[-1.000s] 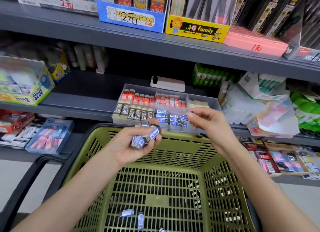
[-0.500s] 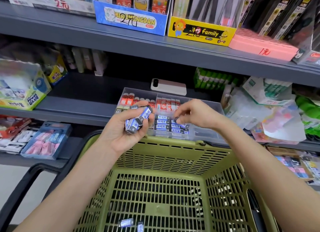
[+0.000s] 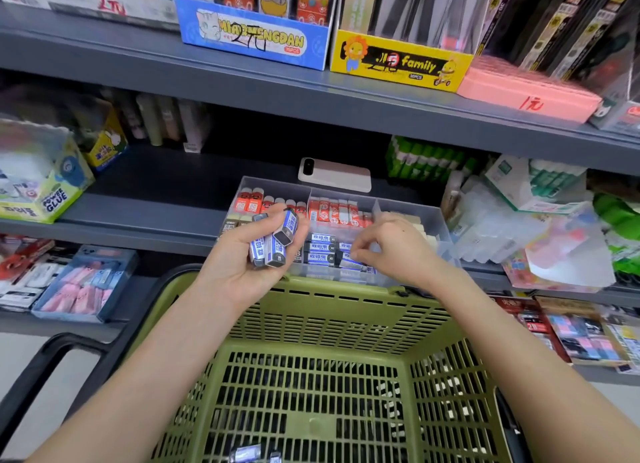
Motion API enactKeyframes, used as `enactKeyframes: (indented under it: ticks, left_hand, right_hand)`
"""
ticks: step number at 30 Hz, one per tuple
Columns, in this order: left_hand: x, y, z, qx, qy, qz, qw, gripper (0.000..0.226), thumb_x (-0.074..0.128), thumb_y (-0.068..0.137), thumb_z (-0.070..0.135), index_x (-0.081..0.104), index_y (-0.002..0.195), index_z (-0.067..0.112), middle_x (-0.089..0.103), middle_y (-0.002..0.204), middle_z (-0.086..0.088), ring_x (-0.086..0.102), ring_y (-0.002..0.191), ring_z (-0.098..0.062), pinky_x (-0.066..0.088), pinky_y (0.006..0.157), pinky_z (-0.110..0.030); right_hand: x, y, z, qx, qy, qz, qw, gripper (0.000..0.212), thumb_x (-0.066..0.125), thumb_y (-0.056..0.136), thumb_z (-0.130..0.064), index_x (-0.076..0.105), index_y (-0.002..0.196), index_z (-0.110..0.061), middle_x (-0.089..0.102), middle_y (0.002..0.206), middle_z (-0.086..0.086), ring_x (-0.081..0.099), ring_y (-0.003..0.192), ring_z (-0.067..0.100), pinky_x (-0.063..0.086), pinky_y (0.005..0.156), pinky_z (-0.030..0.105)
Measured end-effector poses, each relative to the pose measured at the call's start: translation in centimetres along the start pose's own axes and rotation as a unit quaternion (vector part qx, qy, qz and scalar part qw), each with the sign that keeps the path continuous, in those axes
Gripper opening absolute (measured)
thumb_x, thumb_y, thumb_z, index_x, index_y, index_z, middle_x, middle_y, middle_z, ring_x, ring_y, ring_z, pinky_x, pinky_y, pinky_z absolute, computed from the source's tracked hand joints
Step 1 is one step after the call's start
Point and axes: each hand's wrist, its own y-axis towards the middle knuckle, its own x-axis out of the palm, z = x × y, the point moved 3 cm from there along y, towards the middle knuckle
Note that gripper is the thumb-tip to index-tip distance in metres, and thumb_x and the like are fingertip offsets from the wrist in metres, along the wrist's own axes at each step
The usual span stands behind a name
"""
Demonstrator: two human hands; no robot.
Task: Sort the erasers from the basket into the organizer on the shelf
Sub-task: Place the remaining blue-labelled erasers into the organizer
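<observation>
A clear organizer with several compartments stands on the middle shelf, holding red, dark and blue-sleeved erasers. My left hand grips a bunch of blue-and-white erasers just in front of the organizer's left part. My right hand reaches into the front middle compartment, its fingertips pinching a blue eraser laid among the blue ones there. Below, the green basket holds a few blue erasers on its floor near the bottom edge.
A pink phone lies behind the organizer. Green glue sticks and plastic-wrapped packs crowd the right. A Power Glue box stands left. The upper shelf edge overhangs the organizer. The basket's black handle juts out lower left.
Both hands moved forward from over the basket to the organizer. My right hand lowered its blue eraser into the front middle compartment.
</observation>
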Motion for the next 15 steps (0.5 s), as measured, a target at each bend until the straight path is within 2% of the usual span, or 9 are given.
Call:
enactKeyframes:
  ticks: [6,11,15]
  left_hand:
    - [-0.04,-0.12,0.12,0.013,0.005,0.019,1.000,0.033,0.066,0.063,-0.005,0.067,0.096,-0.002,0.069,0.092,-0.022,0.071,0.080,-0.032,0.058,0.055,-0.033]
    - [0.32,-0.05,-0.45,0.028,0.026,0.007,0.999,0.023,0.063,0.060,-0.008,0.070,0.082,-0.002,0.071,0.083,-0.022,0.072,0.078,-0.032,0.058,0.056,-0.035]
    - [0.64,0.04,-0.63,0.039,0.027,-0.001,0.999,0.028,0.061,0.061,-0.008,0.065,0.088,0.000,0.072,0.081,-0.021,0.072,0.075,-0.030,0.058,0.055,-0.033]
  right_hand:
    - [0.14,-0.16,-0.06,0.007,0.052,0.000,0.999,0.012,0.062,0.088,-0.031,0.073,0.088,-0.025,0.070,0.092,-0.007,0.050,0.093,0.015,0.038,0.092,0.036]
    - [0.16,-0.13,-0.51,-0.011,0.021,-0.001,1.000,0.006,0.064,0.085,-0.031,0.069,0.085,-0.029,0.069,0.086,-0.010,0.051,0.100,0.019,0.034,0.099,0.038]
    - [0.28,-0.07,-0.62,-0.010,0.052,-0.012,0.999,0.006,0.067,0.083,-0.030,0.069,0.089,-0.032,0.061,0.077,-0.015,0.052,0.099,0.019,0.031,0.104,0.037]
